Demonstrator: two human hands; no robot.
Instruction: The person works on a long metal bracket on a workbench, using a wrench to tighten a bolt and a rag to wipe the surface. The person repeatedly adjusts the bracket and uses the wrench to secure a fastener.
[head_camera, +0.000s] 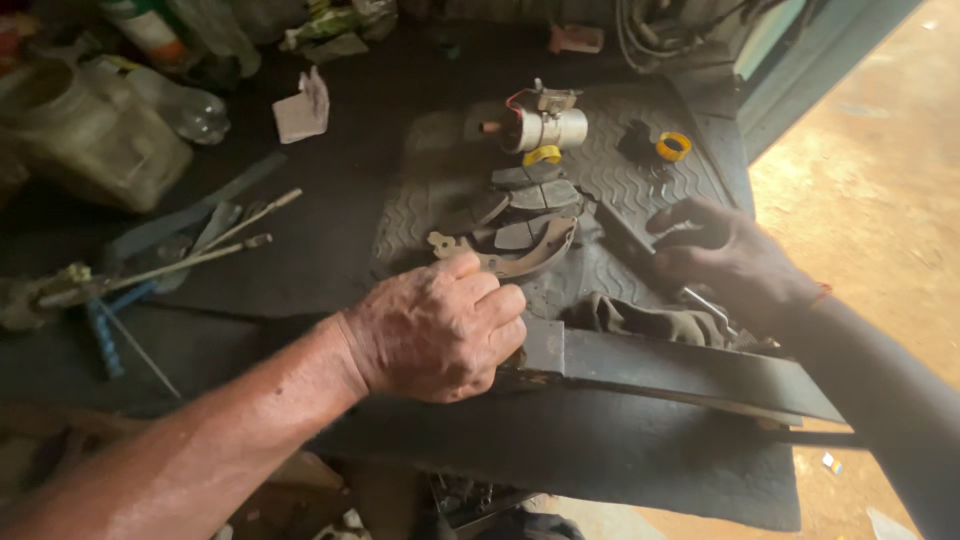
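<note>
Bar (690, 368), a long dark flat strip of metal, is lying across the near edge of the bench (330, 240), running from the left hand out toward the right; it is the biggest piece in play. Rubber mat (640, 190) with a wavy tread is covering the bench behind it, probably keeping small parts from rolling off. Left hand (435, 325) is sitting knuckles-up at the bar's near end, fingers curled together into a fist on that end, apparently pinning it down. Right hand (725, 255) is hovering over the mat just beyond the bar, fingers bent and loosely together around something dark; what it is gripping I cannot tell. A rag (645, 320) is bunching up between the two hands, touching the bar's far edge. A brake shoe (515, 255), curved, is lying just beyond the left knuckles, with flat grey pads (535, 185) fanning out behind it. A white cylinder (548, 128) with a red wire is resting at the back of the mat, and a yellow ring (674, 146) is sitting off to its right, well apart from both hands.
</note>
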